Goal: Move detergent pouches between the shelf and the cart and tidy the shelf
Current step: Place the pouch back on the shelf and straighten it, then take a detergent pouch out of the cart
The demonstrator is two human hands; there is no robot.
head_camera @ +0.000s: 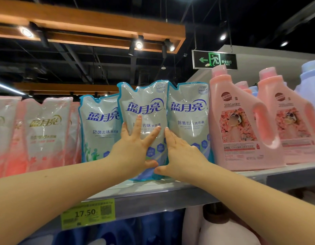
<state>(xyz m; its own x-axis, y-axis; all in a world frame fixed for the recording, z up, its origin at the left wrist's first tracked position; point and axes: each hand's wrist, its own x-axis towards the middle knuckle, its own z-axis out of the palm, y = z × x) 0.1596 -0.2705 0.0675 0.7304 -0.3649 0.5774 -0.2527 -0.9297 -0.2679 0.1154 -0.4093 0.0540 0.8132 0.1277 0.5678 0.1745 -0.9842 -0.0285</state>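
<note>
Three blue-and-white detergent pouches stand upright on the top shelf (153, 193). The middle pouch (146, 105) sits furthest forward, overlapping the left pouch (98, 124) and the right pouch (188, 112). My left hand (133, 147) lies flat on the middle pouch's front with fingers spread and the thumb under its lower part. My right hand (179, 152) presses its right edge, fingers between it and the right pouch, thumb at the bottom. Both hands hold the middle pouch. No cart is in view.
Pink-and-white pouches (45, 131) fill the shelf to the left. Pink softener bottles (239, 121) and a pale blue bottle (310, 75) stand to the right. A green price tag (88, 214) reading 17.50 hangs on the shelf edge. Blue and white bottles sit on the shelf below.
</note>
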